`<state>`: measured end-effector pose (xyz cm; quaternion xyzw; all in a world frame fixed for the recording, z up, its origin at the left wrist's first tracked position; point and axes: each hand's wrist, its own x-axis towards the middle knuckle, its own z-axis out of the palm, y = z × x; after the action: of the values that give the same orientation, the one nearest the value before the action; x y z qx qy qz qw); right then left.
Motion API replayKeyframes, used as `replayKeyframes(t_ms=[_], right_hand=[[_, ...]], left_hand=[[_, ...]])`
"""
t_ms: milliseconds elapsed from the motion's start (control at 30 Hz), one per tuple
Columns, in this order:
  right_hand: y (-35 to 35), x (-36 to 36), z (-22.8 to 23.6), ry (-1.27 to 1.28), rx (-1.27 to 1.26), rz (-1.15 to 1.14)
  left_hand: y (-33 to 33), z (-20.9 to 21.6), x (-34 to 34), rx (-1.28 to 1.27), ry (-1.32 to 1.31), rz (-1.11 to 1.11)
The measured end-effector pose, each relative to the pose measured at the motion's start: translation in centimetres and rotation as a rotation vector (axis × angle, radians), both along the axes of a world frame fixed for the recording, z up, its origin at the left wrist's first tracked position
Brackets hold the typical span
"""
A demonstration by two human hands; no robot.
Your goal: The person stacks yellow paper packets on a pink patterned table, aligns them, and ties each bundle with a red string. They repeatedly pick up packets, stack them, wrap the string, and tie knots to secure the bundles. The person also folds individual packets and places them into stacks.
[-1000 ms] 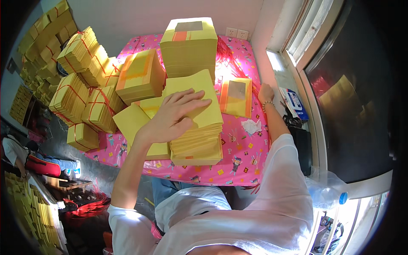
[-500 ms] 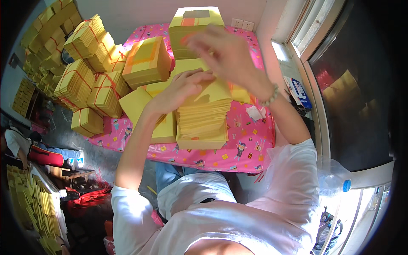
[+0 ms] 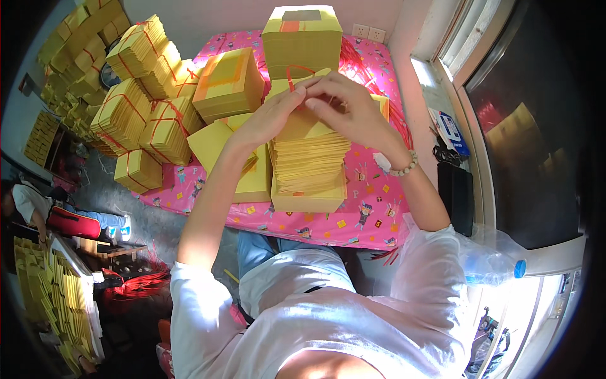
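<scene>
Head view. At upper centre of frame, noted red strip (image 3: 291, 79), standing up from the fingertips and bending over toward the right; long axis steep at the lower end, nearly level along the top. Found directly above the left fingertips and to the upper left of the right hand (image 3: 353, 114). Judged nearer to the left hand (image 3: 271, 120) at the lower end.

Left hand: seen reaching in from lower left, with fingers extended and pressed together. Right hand: seen angled in from the right, below a bracelet (image 3: 406, 165), with fingers bent inward and tips close against the left. Unable to tell which hand pinches the strip, or whether both do, owing to overlap.

Directly beneath both hands, recorded yellow stack (image 3: 311, 165), with layered edges toward the lower frame and top partly covered. Just beyond, near the upper edge, recorded tall stack (image 3: 302, 54); beneath all, pink table (image 3: 372, 215).
</scene>
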<state>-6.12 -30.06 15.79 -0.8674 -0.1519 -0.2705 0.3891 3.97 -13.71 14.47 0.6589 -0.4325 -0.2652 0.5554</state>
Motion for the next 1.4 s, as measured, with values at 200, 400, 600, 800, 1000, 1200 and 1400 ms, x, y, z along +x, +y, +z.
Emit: replayKeyframes(t_ms=[200,400,600,800,1000,1200,1400], right_hand=[[-1.9,0.1,-3.2,-0.09,0.752,-0.096],[-1.6,0.4,-6.1,-0.182,0.97,-0.307],[0.4,0.2,-8.0,-0.042,1.465,-0.283],[1.8,-2.7,-8.3,0.161,1.466,-0.29],[-1.8,-0.1,-6.6,0.238,1.306,-0.132],[-1.8,0.9,-7.0,0.234,1.092,-0.231],[-2.2,0.9,-7.7,0.305,1.044,-0.236]], left_hand=[[-0.2,-0.1,-0.4,-0.069,-0.059,-0.045],[-0.4,-0.9,-0.4,-0.089,-0.146,-0.001],[-0.7,-1.4,-0.9,-0.109,-0.3,0.061],[-0.7,-1.7,-0.9,-0.149,-0.451,0.113],[-0.9,-1.6,-0.9,-0.05,-0.481,0.107],[-0.6,-2.6,-0.8,-0.238,-0.127,0.185],[1.2,-3.9,0.8,-0.696,0.504,0.292]])
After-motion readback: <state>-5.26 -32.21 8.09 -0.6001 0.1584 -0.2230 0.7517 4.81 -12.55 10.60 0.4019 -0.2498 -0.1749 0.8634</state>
